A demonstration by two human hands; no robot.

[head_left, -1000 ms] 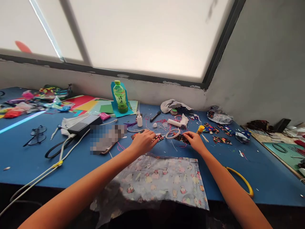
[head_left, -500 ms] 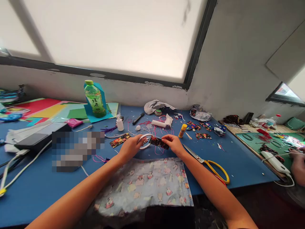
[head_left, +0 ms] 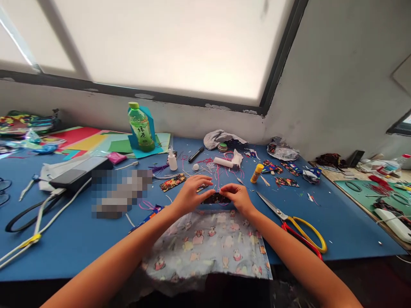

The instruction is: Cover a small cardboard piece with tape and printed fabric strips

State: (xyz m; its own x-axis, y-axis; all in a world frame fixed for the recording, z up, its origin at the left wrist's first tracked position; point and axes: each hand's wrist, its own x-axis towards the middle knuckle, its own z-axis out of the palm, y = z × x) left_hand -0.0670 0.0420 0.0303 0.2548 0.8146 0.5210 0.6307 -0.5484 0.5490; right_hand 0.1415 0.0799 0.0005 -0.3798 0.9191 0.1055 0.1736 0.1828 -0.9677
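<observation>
A small strip of dark floral fabric (head_left: 212,198) is pinched between the thumb and fingers of my right hand (head_left: 238,197). My left hand (head_left: 192,193) is beside the strip's left end, fingers stretched forward and thumb apart from them. Whether that thumb touches the fabric I cannot tell. Below both hands lies a pale cloth printed with cartoon animals (head_left: 208,244), hanging over the table's near edge. Just left of my left hand is another floral fabric piece (head_left: 172,182). Large scissors with yellow and red handles (head_left: 284,216) rest right of my right hand, blades partly parted.
On the blue table (head_left: 337,231) stand a yellow glue stick (head_left: 257,173), a white dropper bottle (head_left: 172,160) and a green tea bottle (head_left: 141,130). Loose threads and fabric scraps (head_left: 287,182) lie behind my hands. A black device (head_left: 81,171) with cables sits left.
The white ring that my left hand held is out of sight, and that hand's fingers have spread. My right hand keeps the dark fabric strip. The view has swung slightly left.
</observation>
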